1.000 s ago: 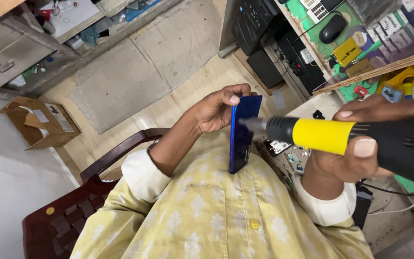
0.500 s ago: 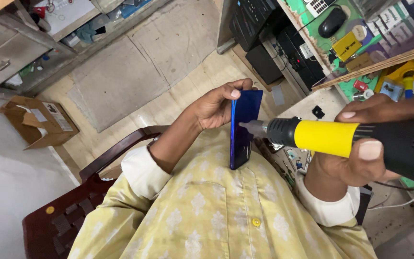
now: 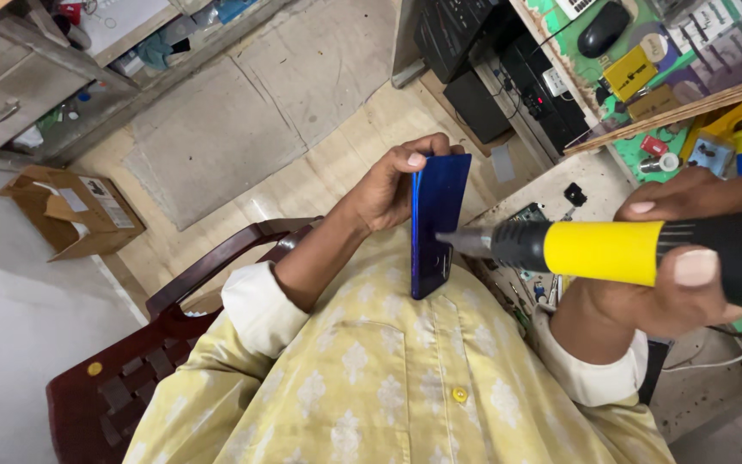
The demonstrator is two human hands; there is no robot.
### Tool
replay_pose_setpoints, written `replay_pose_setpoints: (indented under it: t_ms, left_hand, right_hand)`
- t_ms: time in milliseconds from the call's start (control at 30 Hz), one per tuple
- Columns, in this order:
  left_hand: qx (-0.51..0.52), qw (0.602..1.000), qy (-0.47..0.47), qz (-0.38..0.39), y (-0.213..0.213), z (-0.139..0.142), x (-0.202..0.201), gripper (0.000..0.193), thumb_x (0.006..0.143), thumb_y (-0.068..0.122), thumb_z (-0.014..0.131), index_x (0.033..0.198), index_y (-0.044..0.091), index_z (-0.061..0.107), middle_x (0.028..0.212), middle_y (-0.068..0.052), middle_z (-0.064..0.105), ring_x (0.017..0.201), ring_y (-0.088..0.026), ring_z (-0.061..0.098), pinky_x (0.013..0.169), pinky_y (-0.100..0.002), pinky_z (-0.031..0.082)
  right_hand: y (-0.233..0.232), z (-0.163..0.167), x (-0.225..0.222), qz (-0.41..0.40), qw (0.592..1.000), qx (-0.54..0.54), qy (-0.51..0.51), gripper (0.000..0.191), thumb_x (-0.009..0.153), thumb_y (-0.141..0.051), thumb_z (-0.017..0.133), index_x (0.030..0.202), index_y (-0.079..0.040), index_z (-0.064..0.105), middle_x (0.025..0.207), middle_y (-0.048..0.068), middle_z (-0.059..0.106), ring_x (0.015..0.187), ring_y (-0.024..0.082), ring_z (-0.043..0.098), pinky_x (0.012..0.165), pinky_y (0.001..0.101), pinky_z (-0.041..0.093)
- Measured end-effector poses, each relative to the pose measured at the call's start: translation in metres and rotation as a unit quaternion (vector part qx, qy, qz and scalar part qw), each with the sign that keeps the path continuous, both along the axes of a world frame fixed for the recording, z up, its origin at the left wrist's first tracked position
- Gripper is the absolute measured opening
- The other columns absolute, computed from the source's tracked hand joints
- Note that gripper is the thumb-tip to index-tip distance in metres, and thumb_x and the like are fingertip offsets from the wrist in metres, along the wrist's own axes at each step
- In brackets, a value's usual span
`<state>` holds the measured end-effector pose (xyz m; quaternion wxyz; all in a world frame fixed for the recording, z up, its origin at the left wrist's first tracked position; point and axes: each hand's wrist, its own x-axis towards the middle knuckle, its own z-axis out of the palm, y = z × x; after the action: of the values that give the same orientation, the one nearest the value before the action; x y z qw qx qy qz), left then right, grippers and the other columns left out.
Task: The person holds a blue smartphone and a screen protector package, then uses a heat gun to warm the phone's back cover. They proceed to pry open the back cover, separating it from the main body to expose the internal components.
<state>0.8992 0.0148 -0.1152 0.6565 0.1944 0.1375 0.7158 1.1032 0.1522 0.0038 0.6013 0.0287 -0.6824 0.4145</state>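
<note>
- Now we hold the blue phone [image 3: 436, 225] upright on its edge in our left hand [image 3: 392, 185], fingers curled over its top end and thumb behind it, a closed grip around the slab.
- Our right hand [image 3: 676, 258] is wrapped tight round the hot-air tool [image 3: 620, 252], the one with the yellow band and black body, thumb pressed along the yellow part.
- Compared with a second ago, the phone sits a touch higher and further toward 12 o'clock, and the metal nozzle [image 3: 465, 242] points at its lower half from 3 o'clock, close to the glossy back; whether it touches we cannot tell.
- Half a second ago the nozzle sat about where it is now, so we judge the tool has settled on one spot rather than sweeping along the back.
- That reads to us as work on the phone's back panel, under way and not finished: the panel looks fully seated.
- At 9 o'clock from the phone stands the dark red chair [image 3: 130, 378]; the cardboard box [image 3: 70, 210] lies on the floor further out.
- At 1 o'clock, the green workbench [image 3: 646, 150] carries small parts and a black mouse [image 3: 603, 27].
</note>
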Motion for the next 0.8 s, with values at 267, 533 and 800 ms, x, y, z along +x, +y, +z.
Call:
replay_pose_setpoints:
  t_ms: [267,533,800]
  left_hand:
    - [0.041,0.998,0.051,0.026,0.001,-0.009,-0.013,0.038,0.088,0.033,0.071,0.084,-0.002,0.057,0.109,-0.016,0.053,0.094,-0.022,0.058,0.083,-0.033,0.057]
    - [0.055,0.995,0.081,0.007,0.006,-0.007,-0.009,0.037,0.093,0.030,0.067,0.082,-0.003,0.057,0.104,-0.017,0.054,0.094,-0.023,0.055,0.085,-0.034,0.051]
    - [0.042,0.996,0.080,0.004,0.012,-0.009,-0.010,0.039,0.095,0.030,0.065,0.083,-0.007,0.059,0.101,-0.017,0.055,0.090,-0.022,0.056,0.081,-0.034,0.051]
  right_hand:
    - [0.006,-0.013,0.010,-0.060,0.998,0.016,0.034,0.017,0.100,-0.020,0.053,0.101,-0.003,0.053,0.085,0.021,0.052,0.057,0.023,0.048,0.049,0.0312,0.043]
    - [0.014,-0.023,0.022,-0.099,0.994,0.051,0.021,0.018,0.107,-0.022,0.046,0.112,-0.005,0.046,0.087,0.022,0.049,0.060,0.027,0.040,0.055,0.0364,0.036]
    - [0.015,-0.012,0.021,-0.027,1.000,0.008,0.012,0.025,0.097,-0.018,0.050,0.085,0.003,0.046,0.082,0.022,0.052,0.047,0.023,0.042,0.046,0.0322,0.042]
